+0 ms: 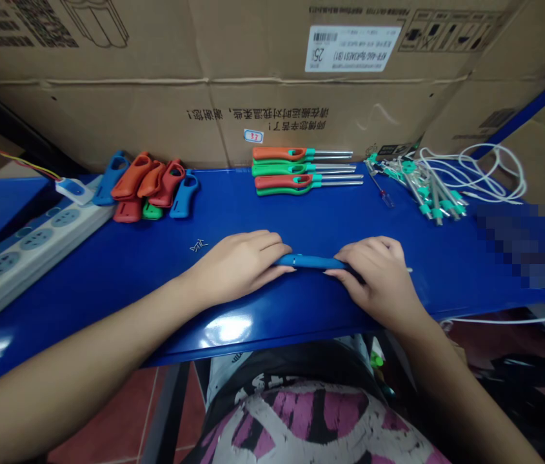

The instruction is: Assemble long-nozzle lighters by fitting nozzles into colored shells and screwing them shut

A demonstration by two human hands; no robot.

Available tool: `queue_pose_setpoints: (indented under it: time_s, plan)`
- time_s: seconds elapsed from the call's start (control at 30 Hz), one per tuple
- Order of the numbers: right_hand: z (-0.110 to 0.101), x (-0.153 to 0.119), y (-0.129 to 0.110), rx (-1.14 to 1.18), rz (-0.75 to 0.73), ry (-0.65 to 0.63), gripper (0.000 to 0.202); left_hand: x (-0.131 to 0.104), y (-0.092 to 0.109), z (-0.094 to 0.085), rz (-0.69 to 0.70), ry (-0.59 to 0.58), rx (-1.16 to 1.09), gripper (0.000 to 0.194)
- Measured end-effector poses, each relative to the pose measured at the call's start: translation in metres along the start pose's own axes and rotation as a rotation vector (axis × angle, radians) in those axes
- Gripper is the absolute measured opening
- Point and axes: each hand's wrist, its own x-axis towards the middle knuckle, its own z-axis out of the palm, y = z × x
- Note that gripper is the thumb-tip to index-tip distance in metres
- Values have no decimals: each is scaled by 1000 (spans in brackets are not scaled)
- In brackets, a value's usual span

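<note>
On a shiny blue table (262, 219), pinching a blue lighter handle (309, 261) by its two ends with left hand (246, 261) and right hand (381, 274), at six o'clock from the long lighters (277, 169).

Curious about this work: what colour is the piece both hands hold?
The piece is blue, shown in the head view.

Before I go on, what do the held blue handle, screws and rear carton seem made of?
Blue handle: probably plastic, low sheen, smooth, even colour. Screws: likely shiny metal, silvery, but tiny here. Rear carton: matt cardboard, brown, creased, printed.
</note>
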Motion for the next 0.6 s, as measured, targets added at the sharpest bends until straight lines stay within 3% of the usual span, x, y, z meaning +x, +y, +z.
queue_pose_setpoints:
  time_s: [0.2,0.4,0.6]
  plan:
    - [-1,1,-2,71,1,-17,13,1,10,9,9,57,-9,35]
    - [2,2,-4,-24,39,9,17,-1,5,9,-16,139,-112,36]
    - [3,2,-3,6,111,5,21,-3,0,2,52,176,25,39]
